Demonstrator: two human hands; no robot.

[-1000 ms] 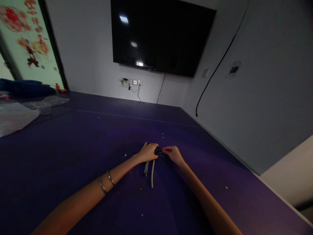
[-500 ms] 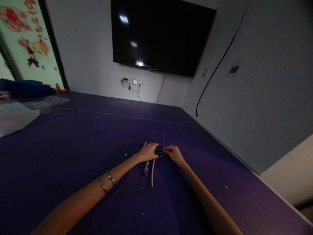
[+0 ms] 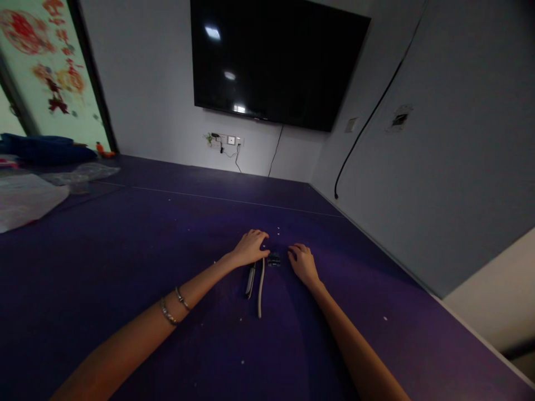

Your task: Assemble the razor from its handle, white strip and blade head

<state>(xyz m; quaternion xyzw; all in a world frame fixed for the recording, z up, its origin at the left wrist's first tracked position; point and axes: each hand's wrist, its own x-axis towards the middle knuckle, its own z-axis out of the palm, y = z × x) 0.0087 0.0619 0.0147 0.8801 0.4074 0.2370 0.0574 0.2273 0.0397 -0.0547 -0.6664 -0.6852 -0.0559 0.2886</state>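
A small dark block-like piece [image 3: 274, 259] lies on the purple surface [image 3: 200, 223] between my hands; its exact kind is too small to make out. My left hand [image 3: 251, 248] is just left of it, fingers apart, holding nothing I can see. To the right, my right hand [image 3: 303, 264] rests near the surface with its fingers loosely curved and apart from the piece. A pale cable length [image 3: 261, 292] runs toward me from below my left hand. Beside it lies a slim tool with a grey-and-black handle [image 3: 250, 283], its far end partly hidden by that hand.
White scraps [image 3: 385, 318] are scattered over the surface. Clear plastic wrapping [image 3: 83, 174] and a white sheet [image 3: 29, 200] lie at the left. A black cable [image 3: 368, 120] hangs down the right wall, and a television [image 3: 276, 61] is mounted on the back wall.
Both hands have let go of the dark piece, which now lies on the surface. My left hand has shifted left and away from me; my right hand has drawn slightly to the right.
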